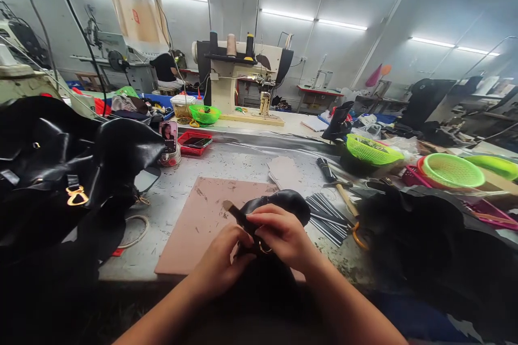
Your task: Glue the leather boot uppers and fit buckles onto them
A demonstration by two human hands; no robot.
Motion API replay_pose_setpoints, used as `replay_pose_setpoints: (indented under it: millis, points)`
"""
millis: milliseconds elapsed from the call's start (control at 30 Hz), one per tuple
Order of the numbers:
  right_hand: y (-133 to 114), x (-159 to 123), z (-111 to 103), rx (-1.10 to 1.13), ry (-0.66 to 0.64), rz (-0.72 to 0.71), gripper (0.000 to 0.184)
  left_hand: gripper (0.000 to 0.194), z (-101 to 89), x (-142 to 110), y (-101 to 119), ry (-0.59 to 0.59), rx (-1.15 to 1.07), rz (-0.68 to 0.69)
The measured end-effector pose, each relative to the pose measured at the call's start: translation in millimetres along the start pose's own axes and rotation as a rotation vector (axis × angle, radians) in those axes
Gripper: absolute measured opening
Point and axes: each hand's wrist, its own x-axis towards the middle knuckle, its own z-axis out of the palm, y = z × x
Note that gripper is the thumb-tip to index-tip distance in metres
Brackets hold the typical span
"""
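Note:
Both hands work close together above a pinkish board [182,232]. My left hand [226,253] is closed, its thumb and fingers gripping a dark leather strap [239,216] with a tan end. The fingers of my right hand [285,234] are pinched on the same strap from the other side. Between the hands a small gold-coloured ring shows in part. Beneath and behind them lies a black leather piece [293,204], shiny on its rounded far part. Its lower part hangs towards me in deep shadow.
Black leather bags [133,145] with gold clasps pile up at left. To the right lie striped strips [329,218], a hammer [346,198] and dark leather [424,226]. A phone [168,137] stands by a red tray [193,150]. Behind is a sewing machine [222,86]; green baskets [372,151] stand right.

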Motion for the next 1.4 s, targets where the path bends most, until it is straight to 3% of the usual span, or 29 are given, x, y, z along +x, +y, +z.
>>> replay_pose_setpoints:
  millis: [167,233,367,500,667,733,833,967,1067,1267,1400]
  points:
    - [-0.5,-2.5,-1.2,-0.109,-0.062,0.058,0.023,0.012,1.1,-2.4,3.9,0.13,0.226,0.358]
    - [-3.2,-4.0,-4.3,-0.162,-0.124,0.075,0.021,0.013,0.8,-2.7,5.4,0.153,0.305,0.437]
    - [-10.5,-6.1,-11.1,-0.245,-0.282,0.076,0.022,0.013,1.0,-3.3,7.1,0.203,0.321,0.432]
    - [-15.0,-7.4,-11.4,-0.311,-0.297,0.077,0.019,0.012,1.5,-5.0,7.7,0.218,0.339,0.422]
    - [-15.1,-9.9,-7.7,-0.375,-0.346,0.134,0.02,0.017,-1.6,-5.9,10.0,0.059,0.302,0.456]
    - [-15.1,-10.6,-6.9,-0.355,-0.346,0.175,0.016,0.019,-2.6,-5.2,10.7,0.046,0.342,0.471]
    - [-18.9,-8.7,-6.1,-0.381,-0.336,0.231,0.003,0.02,-1.1,-4.6,9.8,0.136,0.467,0.537]
    - [-27.2,-1.8,-5.3,-0.505,-0.403,0.287,0.018,0.017,1.0,-4.3,7.1,0.283,0.558,0.543]
    - [-25.7,1.5,-3.9,-0.472,-0.421,0.306,0.023,0.015,-4.9,-1.4,6.6,0.217,0.592,0.536]
    - [-10.6,-1.0,3.9,-0.188,-0.387,0.343,0.026,0.016,-18.7,7.6,6.8,0.129,0.666,0.912]
    - [-8.4,-7.1,3.3,-0.017,-0.372,0.424,0.013,0.012,-15.2,4.0,3.0,-0.009,0.533,0.95]
